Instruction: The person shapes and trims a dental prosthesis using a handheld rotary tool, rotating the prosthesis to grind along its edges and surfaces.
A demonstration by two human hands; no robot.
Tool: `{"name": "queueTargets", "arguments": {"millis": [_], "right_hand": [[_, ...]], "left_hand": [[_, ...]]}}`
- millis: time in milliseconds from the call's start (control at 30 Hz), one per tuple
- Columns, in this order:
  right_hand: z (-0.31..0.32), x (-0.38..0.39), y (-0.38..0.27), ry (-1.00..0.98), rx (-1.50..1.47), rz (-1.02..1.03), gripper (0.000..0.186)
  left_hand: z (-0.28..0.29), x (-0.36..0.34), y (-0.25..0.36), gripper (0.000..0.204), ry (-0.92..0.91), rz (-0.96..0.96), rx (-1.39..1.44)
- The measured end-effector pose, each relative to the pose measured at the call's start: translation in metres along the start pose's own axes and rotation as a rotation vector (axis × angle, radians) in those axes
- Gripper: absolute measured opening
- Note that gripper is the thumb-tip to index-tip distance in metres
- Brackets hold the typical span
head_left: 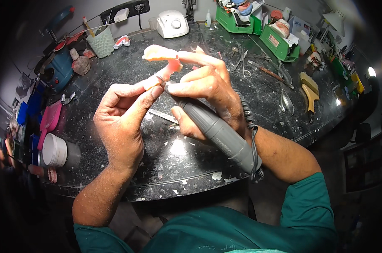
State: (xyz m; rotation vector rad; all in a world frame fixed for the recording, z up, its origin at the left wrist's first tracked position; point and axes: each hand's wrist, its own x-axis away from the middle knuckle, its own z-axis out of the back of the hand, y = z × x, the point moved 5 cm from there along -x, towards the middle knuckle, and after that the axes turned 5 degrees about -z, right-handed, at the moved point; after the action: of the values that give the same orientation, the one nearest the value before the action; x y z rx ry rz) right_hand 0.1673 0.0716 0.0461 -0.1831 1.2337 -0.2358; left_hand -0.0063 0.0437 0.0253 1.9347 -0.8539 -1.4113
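My left hand (pixel 121 118) pinches a small pink-and-white dental appliance (pixel 172 64), apparently a partial denture, between thumb and finger. My right hand (pixel 214 92) grips a grey rotary handpiece (pixel 216 135) with a coiled cord running down beside my wrist. The handpiece's tip meets the lower part of the appliance beside my left thumb. An extended finger of my right hand rests near the appliance's upper part. A flat metal strip (pixel 161 114) lies on the dark speckled bench (pixel 170 164), partly hidden behind the handpiece.
A white control box (pixel 173 24), a cup of tools (pixel 101 43) and green bins (pixel 273 44) line the back. Scissors (pixel 244 63), metal tools and a brush (pixel 309 95) lie right. A blue machine (pixel 56 69), pink dustpan (pixel 52 116) and white tub (pixel 54 149) stand left.
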Motion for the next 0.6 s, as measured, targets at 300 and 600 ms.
{"name": "queueTargets", "arguments": {"millis": [300,600], "right_hand": [[-0.0001,0.0002,-0.0008,0.005,-0.005,0.003,0.049],[0.0001,0.0001,0.0004,-0.007,0.008,0.008,0.05]], "left_hand": [[-0.001,-0.0003,-0.001,0.013,0.009,0.032,0.024],[-0.0003,-0.0006,-0.0033,0.013,0.012,0.049,0.023]]}}
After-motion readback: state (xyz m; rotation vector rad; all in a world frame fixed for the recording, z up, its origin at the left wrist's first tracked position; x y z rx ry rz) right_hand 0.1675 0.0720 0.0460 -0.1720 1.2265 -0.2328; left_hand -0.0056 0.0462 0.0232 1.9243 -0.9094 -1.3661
